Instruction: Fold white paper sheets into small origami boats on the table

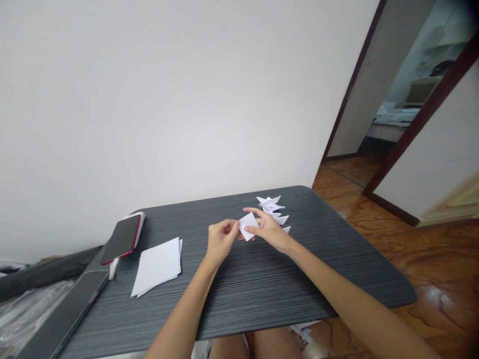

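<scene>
Between both hands, above the dark table (239, 284), is a small folded square of white paper (247, 224), turned so a corner points up. My left hand (223, 237) pinches its left corner between thumb and fingers. My right hand (270, 229) grips it from the right, thumb on the front face and fingers partly hidden behind. Just past my right hand lies a row of several folded white paper boats (270, 203) with pointed ends, partly covered by that hand. A stack of white paper sheets (157, 267) lies to the left of my left hand.
At the table's left end, a red-edged phone (123, 238) rests on a white object with a cable. A long dark flat device (67, 314) lies along the left edge. The white wall (187, 99) stands behind; a doorway (392, 99) opens at right.
</scene>
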### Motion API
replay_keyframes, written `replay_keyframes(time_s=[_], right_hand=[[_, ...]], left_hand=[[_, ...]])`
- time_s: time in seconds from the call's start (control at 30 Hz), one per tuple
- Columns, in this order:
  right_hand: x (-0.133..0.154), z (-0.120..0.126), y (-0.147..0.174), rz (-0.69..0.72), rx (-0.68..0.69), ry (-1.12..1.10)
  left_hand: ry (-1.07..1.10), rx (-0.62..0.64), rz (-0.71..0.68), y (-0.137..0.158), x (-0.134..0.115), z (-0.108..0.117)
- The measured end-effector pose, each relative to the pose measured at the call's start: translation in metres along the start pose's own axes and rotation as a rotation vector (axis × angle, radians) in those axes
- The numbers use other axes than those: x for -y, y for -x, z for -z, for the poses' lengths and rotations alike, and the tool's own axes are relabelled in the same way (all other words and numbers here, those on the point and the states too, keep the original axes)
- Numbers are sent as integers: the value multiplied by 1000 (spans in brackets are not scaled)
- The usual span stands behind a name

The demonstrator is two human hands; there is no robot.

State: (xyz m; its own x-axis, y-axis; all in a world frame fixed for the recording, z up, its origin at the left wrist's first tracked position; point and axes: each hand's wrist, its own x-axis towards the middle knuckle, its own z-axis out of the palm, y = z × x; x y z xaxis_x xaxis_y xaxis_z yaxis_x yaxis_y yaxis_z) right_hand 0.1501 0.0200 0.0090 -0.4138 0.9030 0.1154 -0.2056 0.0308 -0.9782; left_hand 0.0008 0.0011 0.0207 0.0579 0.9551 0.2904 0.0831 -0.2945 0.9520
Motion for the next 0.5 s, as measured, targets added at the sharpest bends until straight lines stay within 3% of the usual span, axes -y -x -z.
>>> replay_keyframes(time_s=[0.5], right_hand=[[-3,3,-1,-96,-40,-24]], left_hand=[[34,100,51,-2,6,-1]])
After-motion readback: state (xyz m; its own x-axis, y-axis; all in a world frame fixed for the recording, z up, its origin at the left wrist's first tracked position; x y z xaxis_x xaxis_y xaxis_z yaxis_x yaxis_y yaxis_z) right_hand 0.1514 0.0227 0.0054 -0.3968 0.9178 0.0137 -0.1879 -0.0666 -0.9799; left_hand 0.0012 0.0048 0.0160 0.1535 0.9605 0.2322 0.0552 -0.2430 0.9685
